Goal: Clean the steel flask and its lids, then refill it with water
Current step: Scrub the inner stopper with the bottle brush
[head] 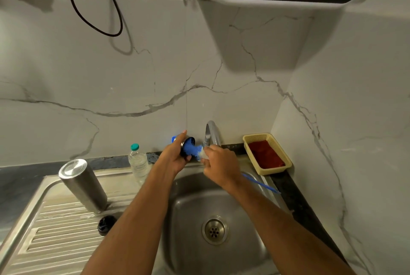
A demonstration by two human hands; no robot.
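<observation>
Steel flask (83, 186) stands inverted on the ribbed draining board (55, 237), base up, probably so it can drip out, with a small black lid (107, 225) lying just beside its foot and a clear water bottle (138, 161) behind near the wall. Over the sink (188, 241), the left hand (175, 154) grips the other lid (188, 144), open side turned right so the blue bristles can reach in. Right hand (219, 164) is closed around the bottle brush (196, 150) near its head, under the tap (211, 133), the handle trailing toward the yellow basket (267, 153).
</observation>
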